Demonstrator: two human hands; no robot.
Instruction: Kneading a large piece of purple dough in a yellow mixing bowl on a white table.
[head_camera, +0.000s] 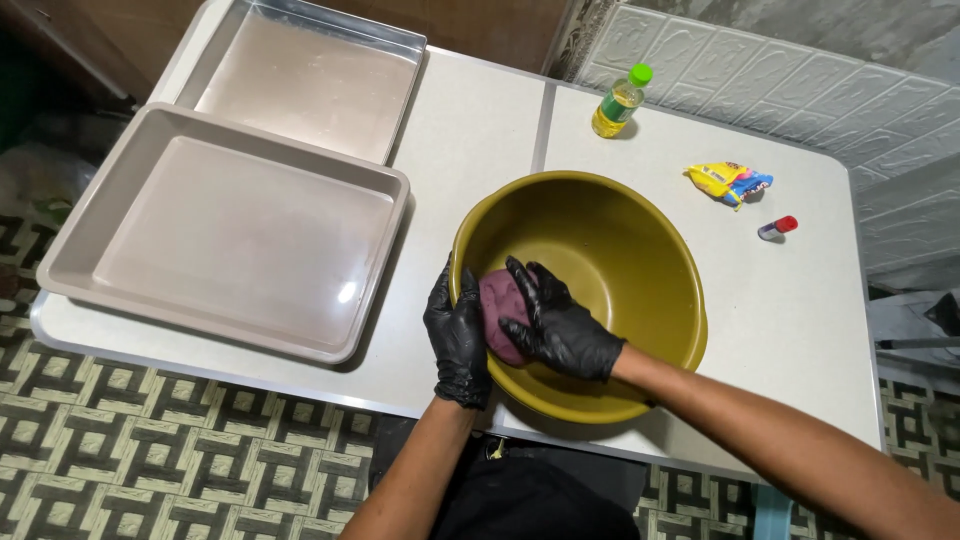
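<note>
1. White tabletop (480, 130) stands against a pale embossed wall, over patterned green floor tiles.
2. Both my hands wear black gloves. My right hand (556, 322) lies curled over a purple lump of dough (497, 310), pressing it against the near-left inner wall of the olive-yellow basin (620, 250).
3. My left hand (458, 335) is closed around the basin's rim from outside, steadying it – its fingers just beside the dough.
4. The dough is already one smooth mass; the rest of the basin looks clean, so I judge the mixing done and the kneading under way.
5. Two trays – a beige one (230, 235) at the left, a metal one (310, 70) beyond it – hold nothing yet.
6. A small bottle of yellow liquid (620, 102), a yellow packet (728, 182) and a tiny red-capped vial (777, 228) sit at the far right.
</note>
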